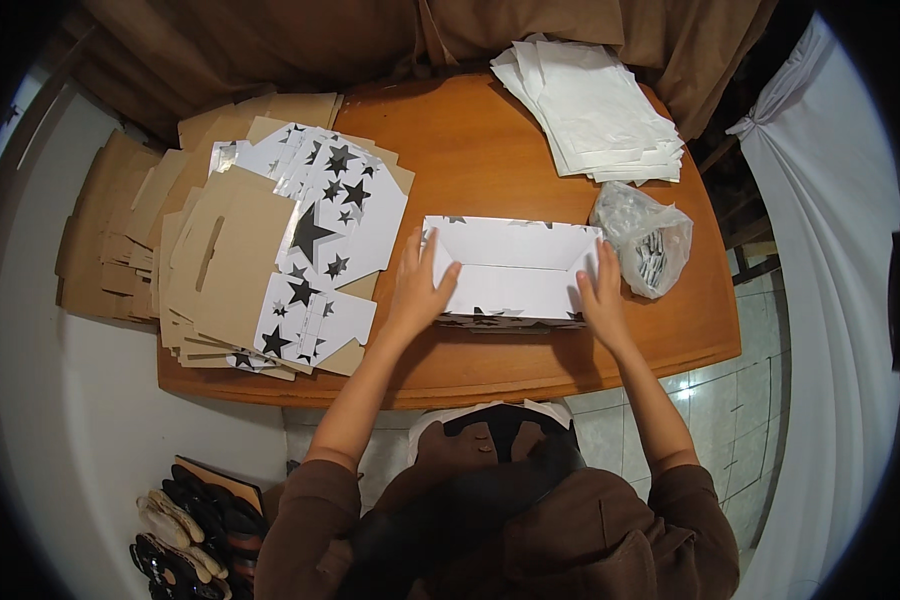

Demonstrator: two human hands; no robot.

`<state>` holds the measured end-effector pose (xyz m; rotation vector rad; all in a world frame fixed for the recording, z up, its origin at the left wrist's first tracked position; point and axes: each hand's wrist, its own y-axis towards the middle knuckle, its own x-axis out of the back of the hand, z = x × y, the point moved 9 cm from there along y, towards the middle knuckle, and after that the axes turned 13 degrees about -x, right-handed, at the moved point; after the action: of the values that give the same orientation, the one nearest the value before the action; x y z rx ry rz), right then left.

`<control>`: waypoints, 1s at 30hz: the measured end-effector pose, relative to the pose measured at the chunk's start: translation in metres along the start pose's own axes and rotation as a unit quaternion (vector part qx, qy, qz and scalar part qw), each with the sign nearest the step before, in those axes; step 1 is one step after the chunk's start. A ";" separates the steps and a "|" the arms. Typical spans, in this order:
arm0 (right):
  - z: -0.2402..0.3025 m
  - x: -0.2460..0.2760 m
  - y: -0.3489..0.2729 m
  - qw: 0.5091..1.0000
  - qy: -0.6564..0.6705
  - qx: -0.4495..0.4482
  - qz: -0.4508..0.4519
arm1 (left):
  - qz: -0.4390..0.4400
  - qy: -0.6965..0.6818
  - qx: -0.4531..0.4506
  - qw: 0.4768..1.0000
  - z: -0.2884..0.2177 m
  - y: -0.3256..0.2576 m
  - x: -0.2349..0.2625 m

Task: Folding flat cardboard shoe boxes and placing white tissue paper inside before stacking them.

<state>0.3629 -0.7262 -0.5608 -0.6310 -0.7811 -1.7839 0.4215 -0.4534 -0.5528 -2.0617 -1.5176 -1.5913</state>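
Note:
An open-topped cardboard box (515, 285), white inside with black stars on its outer side, stands on the wooden table in front of me. My left hand (422, 285) grips its left end wall, thumb over the inner side and fingers along the outside. At the opposite end, my right hand (600, 297) holds the right wall in a similar way. The white interior shows no contents. Just right of my right hand, a clear plastic bag (648, 235) lies with small silvery-grey pieces inside, too small to name.
Flat star-printed cardboard blanks (315, 235) and brown ones (232, 262) pile up on the left of the wooden table (430, 150). White paper sheets (595, 110) lie stacked at the far right. Brown curtains (320, 40) hang behind; shoes (185, 530) sit on the floor at lower left.

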 end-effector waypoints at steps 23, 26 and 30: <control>-0.020 -0.014 0.096 0.861 0.504 -0.069 0.015 | -0.224 -0.484 0.092 0.841 0.091 0.074 0.029; -0.029 -0.024 0.073 0.927 0.371 -0.029 -0.034 | -0.215 -0.498 0.121 0.831 0.102 0.039 -0.004; -0.039 -0.032 0.031 0.926 0.364 -0.062 -0.075 | -0.237 -0.472 0.131 0.839 0.100 -0.007 -0.024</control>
<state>0.4001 -0.7437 -0.6029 0.0455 -0.2042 -2.0169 0.4834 -0.4036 -0.6184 -2.5483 -2.5067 -0.2531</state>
